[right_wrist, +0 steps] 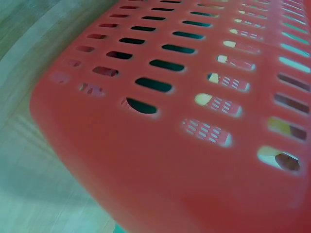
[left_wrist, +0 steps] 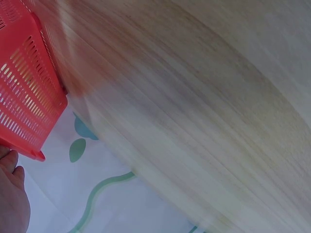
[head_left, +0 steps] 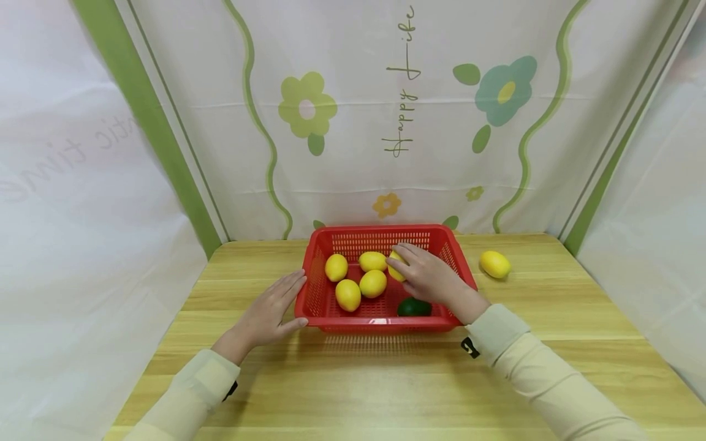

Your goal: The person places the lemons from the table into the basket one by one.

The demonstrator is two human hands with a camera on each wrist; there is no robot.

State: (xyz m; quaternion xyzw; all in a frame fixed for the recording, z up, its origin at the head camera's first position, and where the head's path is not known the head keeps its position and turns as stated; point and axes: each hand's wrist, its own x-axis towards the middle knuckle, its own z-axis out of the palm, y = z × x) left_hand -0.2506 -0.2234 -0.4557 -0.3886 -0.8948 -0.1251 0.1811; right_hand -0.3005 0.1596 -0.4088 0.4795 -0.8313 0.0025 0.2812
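A red slotted plastic basket [head_left: 342,321] sits on the wooden table. My left hand [head_left: 267,313] rests against its left rim with fingers extended, the thumb at the front left corner. In the left wrist view, that hand [left_wrist: 12,199] shows at the basket's edge [left_wrist: 36,154]. Reaching over the right side, my right hand [head_left: 429,275] grips a yellow lemon [head_left: 394,267] inside the basket, partly covered by the fingers. Several other lemons [head_left: 348,295] lie in its left and middle. A dark green oval fruit [head_left: 415,307] is below my right hand, near the front wall.
One more lemon [head_left: 495,264] lies on the table [head_left: 386,392] to the right of the basket. A white printed curtain [head_left: 353,171] hangs behind the table, with more cloth at both sides. In the right wrist view, the basket's wall [right_wrist: 121,160] fills most of the picture.
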